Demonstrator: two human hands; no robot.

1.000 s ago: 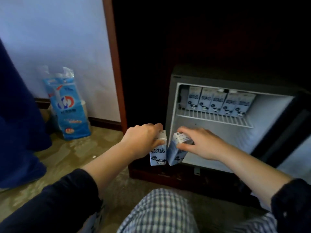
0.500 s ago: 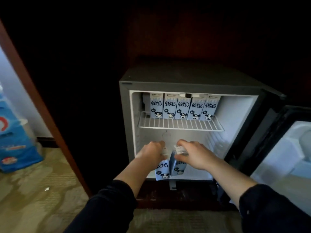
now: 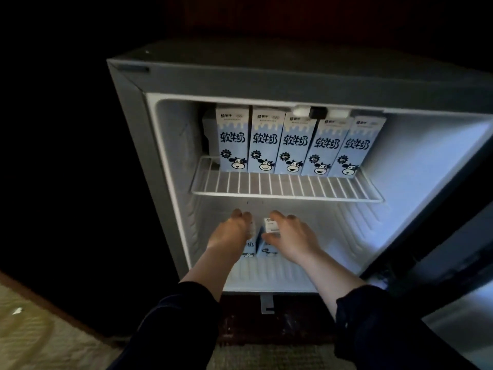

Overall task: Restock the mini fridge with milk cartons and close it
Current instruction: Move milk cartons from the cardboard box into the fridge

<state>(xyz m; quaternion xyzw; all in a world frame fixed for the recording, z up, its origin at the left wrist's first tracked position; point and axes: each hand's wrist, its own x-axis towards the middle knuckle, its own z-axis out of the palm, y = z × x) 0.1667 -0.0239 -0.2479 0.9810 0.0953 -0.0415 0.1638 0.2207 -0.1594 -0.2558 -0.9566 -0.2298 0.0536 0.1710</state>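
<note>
From the head view, a grey mini fridge [image 3: 128, 84] stands with its dark door [image 3: 453, 263] swung out to the right. Along the rear edge of its white wire shelf [image 3: 285, 186], five blue-and-white milk cartons printed with a cartoon cow [image 3: 290, 145] stand upright in a row, touching side by side. In the lower compartment, the left hand [image 3: 230, 235] has its fingers curled over the top of one loose blue-and-white carton [image 3: 248, 245]. The right hand [image 3: 290, 237] grips a second loose carton [image 3: 270, 227] from above and the side. The two are just beside each other over the white ribbed fridge floor [image 3: 266, 276], left of its middle. The hands hide whether their bases already rest on it. Dark sleeves [image 3: 373, 329] cover both forearms, and pale patterned carpet [image 3: 40, 337] shows at the lower left. The restocking looks well along: the shelf's back row is filled, the lower row is only beginning, both cartons are not yet released, and the door is not yet closed.
</note>
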